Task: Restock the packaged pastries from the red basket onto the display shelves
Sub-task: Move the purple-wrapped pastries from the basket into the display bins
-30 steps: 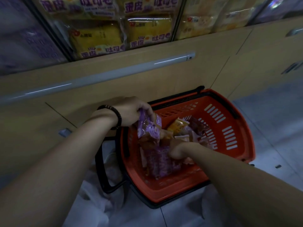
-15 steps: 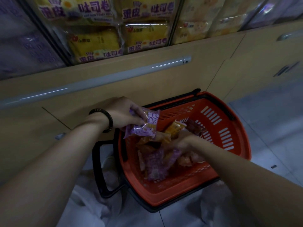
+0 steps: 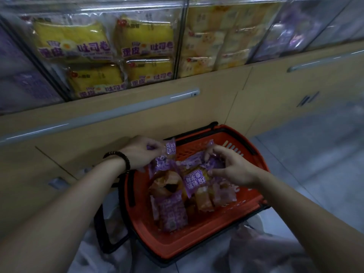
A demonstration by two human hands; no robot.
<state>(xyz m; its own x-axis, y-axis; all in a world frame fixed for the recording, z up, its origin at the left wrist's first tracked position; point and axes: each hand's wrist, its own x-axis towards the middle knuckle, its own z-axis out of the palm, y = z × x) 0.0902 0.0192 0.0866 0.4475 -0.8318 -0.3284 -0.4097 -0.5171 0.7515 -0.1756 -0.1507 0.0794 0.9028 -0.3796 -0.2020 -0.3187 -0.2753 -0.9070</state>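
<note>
Over the red basket (image 3: 197, 247), both hands (image 3: 137, 152) (image 3: 234, 168) now grip purple packets (image 3: 194, 179).

**Non-task items.** Tan cabinet front (image 3: 197, 115): panelled, with seams, beyond the fingers (image 3: 222, 153). Long silver bar handle (image 3: 118, 113): runs across the cabinet, above and left of the fingers. Second handle (image 3: 323, 61): far up to their right, near two dark slanted marks (image 3: 307, 99). Small metal fitting (image 3: 57, 182): well left of the fingers. Grey tiled floor (image 3: 315, 164): to their right. Pale crumpled sheet (image 3: 118, 261): below them. Black beaded bracelet (image 3: 120, 159): on the wrist, left of them.
</note>
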